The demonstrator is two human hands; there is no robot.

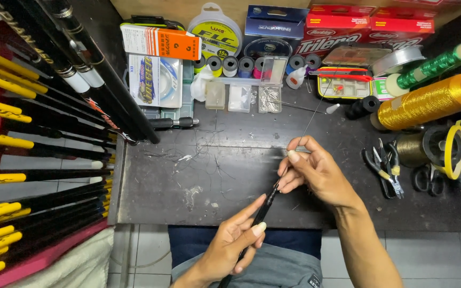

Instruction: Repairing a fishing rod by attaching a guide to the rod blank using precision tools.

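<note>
Pliers (384,172) right of hands (316,170), rods (38,133) far left.

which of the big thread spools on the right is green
The upper spool, wound with glittery green thread, lying slantwise above the larger gold spool; the other is gold with a pink end.

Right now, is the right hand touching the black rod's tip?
Touching. The head view shows the right hand with fingertips pinched on the tip of the black rod, which the left hand grips lower down.
</note>
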